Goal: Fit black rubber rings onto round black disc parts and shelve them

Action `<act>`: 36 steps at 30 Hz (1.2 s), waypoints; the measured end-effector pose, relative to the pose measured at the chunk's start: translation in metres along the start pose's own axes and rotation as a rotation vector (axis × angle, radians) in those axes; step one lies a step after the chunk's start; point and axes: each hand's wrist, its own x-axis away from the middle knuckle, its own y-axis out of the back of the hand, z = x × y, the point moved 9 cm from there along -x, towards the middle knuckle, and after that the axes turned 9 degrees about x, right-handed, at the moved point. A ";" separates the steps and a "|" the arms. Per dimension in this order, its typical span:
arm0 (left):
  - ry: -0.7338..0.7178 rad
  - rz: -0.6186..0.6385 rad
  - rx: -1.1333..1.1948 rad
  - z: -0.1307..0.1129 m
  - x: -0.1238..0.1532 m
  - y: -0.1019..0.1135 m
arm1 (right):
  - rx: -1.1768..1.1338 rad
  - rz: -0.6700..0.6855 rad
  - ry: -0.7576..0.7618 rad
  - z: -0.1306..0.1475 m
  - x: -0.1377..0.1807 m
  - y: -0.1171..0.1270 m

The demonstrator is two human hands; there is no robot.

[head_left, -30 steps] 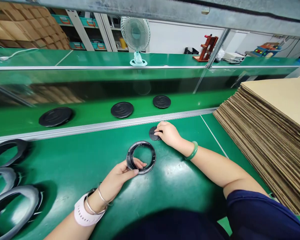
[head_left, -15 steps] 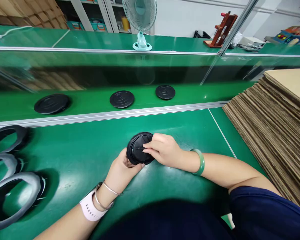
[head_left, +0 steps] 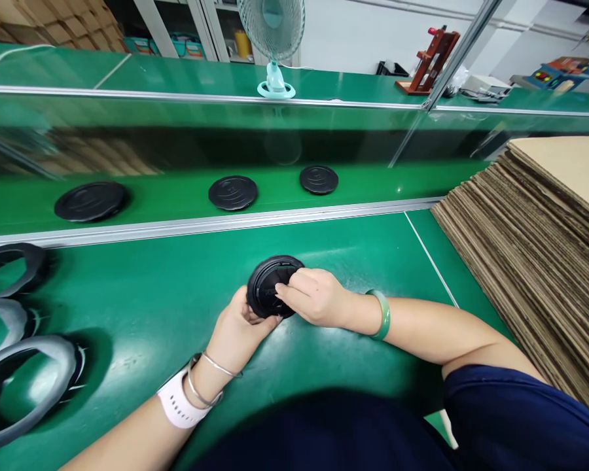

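A round black plastic lid-like part (head_left: 265, 288) is held tilted above the green table, its recessed face toward me. My left hand (head_left: 243, 330) grips its lower left rim, thumb along the bottom edge and fingers behind. Over the right side of the face, my right hand (head_left: 314, 297) is closed, thumb and forefinger pinched at the middle of the recess. Whatever those fingertips pinch is hidden. Beyond the table's metal edge, black discs (head_left: 233, 193) with curved ridges lie on a green belt.
Grey and black rings (head_left: 61, 366) lie at the left of the table (head_left: 152, 294). A tall stack of cardboard sheets (head_left: 515, 261) stands at the right. Behind the belt (head_left: 275, 186), a clear panel runs below a shelf with a fan (head_left: 275, 85).
My right fingers have curled in more tightly against the black part's face. My left hand keeps its hold on the rim. The whole view has shifted slightly.
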 end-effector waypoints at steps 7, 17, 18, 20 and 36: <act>0.010 0.011 0.046 -0.004 0.002 -0.003 | -0.117 0.080 -0.120 -0.011 -0.005 -0.007; 0.031 0.037 0.012 -0.003 0.003 -0.006 | -0.181 0.230 -0.182 -0.015 -0.004 -0.018; 0.031 0.041 0.014 -0.003 0.003 -0.007 | -0.187 0.235 -0.188 -0.015 -0.004 -0.018; 0.027 0.039 0.005 -0.004 0.003 -0.007 | -0.192 0.255 -0.205 -0.016 -0.004 -0.018; -0.033 -0.035 -0.156 -0.009 0.007 -0.003 | -0.163 0.297 -0.217 -0.009 -0.006 -0.013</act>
